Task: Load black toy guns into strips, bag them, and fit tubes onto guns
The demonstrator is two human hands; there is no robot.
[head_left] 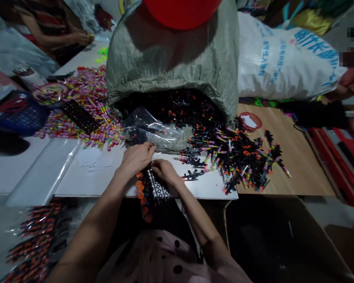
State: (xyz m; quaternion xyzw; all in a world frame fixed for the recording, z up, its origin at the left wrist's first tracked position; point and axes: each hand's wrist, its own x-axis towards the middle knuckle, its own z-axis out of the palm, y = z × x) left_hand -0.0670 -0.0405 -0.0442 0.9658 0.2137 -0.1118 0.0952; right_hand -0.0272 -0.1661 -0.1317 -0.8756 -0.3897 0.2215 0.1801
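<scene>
My left hand (pixel 138 157) is closed on the clear plastic bag (pixel 153 131) at the front of the table, fingers pinched together. Just right of it and a little lower, my right hand (pixel 164 171) has its fingers bent in at the top of a black tray (pixel 161 188) with a white pattern; what they grip is too small to tell. Along the tray's left side runs a row of orange round pieces (pixel 141 188) with dark parts, reaching over the table edge. The bag's loose part spreads behind my hands, before the big sack's mouth.
A grey-green sack (pixel 171 59) spills black toy guns (pixel 242 161) to the right. Colourful small tubes (pixel 100 114) heap at left beside flat plastic bags (pixel 44 169). A red basket (pixel 250 122), white sack (pixel 283 59) and open carton (pixel 286 236) are at right. People sit behind.
</scene>
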